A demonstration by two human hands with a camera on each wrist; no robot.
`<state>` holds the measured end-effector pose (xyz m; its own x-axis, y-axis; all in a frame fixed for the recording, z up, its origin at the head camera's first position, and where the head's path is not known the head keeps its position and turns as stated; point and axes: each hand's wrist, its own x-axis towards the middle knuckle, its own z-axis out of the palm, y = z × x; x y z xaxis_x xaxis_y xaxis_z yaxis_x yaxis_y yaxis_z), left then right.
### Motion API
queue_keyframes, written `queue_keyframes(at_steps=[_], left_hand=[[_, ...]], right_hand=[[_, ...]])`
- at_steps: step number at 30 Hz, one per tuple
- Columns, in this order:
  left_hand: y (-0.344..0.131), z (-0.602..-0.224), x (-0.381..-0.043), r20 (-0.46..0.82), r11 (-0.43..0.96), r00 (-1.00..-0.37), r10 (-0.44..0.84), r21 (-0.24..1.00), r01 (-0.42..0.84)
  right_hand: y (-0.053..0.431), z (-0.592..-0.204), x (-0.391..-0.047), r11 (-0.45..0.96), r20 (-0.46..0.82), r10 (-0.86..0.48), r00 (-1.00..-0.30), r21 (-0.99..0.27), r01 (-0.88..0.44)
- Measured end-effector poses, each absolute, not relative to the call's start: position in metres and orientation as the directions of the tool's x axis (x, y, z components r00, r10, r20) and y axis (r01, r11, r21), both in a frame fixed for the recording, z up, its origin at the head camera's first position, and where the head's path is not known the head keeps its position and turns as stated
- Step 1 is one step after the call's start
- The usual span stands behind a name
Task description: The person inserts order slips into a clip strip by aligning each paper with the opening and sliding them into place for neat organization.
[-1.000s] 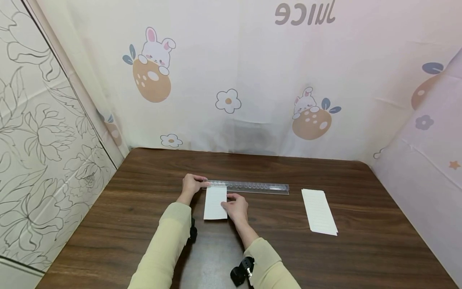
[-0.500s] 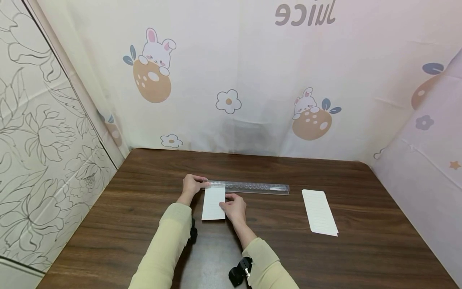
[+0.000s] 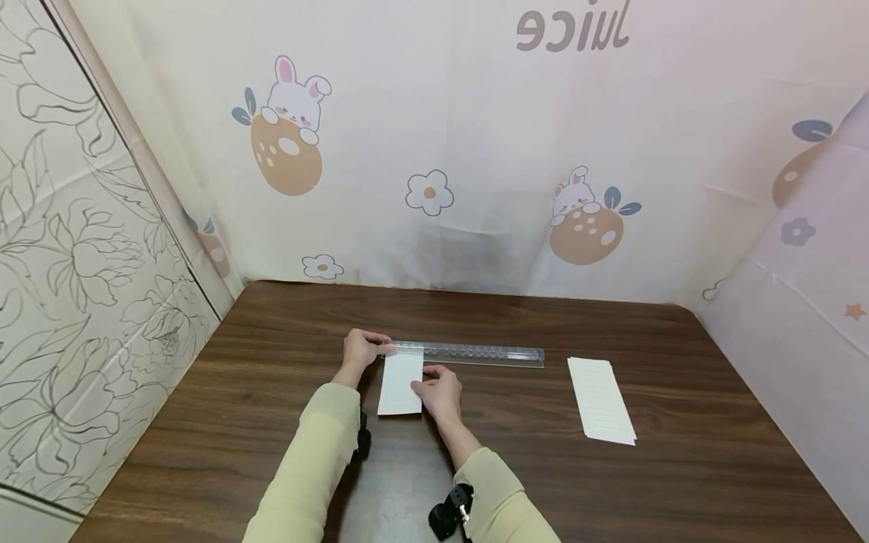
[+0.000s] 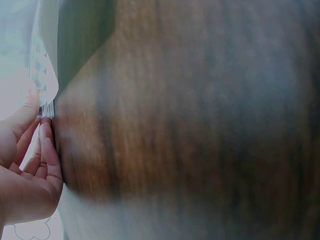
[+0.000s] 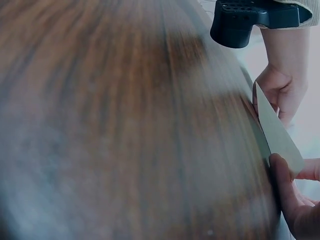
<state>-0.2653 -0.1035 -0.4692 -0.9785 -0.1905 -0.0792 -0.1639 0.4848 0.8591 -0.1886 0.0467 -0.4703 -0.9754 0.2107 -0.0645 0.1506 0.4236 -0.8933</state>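
A clear ruler (image 3: pixel 482 355) lies across the table, and my left hand (image 3: pixel 358 354) grips its left end, thumb on top. In the left wrist view the thumb and fingers close on the ruler's end (image 4: pixel 46 107). A white lined paper sheet (image 3: pixel 399 390) has its far edge at the ruler, seen through the clear plastic. My right hand (image 3: pixel 443 391) pinches the sheet's right edge between thumb and fingers. In the right wrist view that paper (image 5: pixel 275 130) is tilted up off the table. Whether it is one sheet or more I cannot tell.
Further right on the brown wooden table (image 3: pixel 679 483) lies a small stack of lined paper (image 3: pixel 602 400), slightly fanned. A printed curtain (image 3: pixel 434 113) hangs behind the table's back edge. Black wrist cameras (image 3: pixel 444 519) sit at both cuffs.
My right hand and the paper have shifted slightly left along the ruler, mostly in the first half second. The left hand, the ruler and the paper stack stay where they were.
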Motion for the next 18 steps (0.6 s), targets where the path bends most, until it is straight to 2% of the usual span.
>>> queue_keyframes(at_steps=[18], left_hand=[[-0.1043, -0.4665, -0.2629, -0.085, 0.475, -0.979, -0.184, 0.865, -0.164]], right_hand=[[0.0445, -0.4723, -0.1898, 0.390, -0.089, 0.201, -0.976, -0.906, 0.163]])
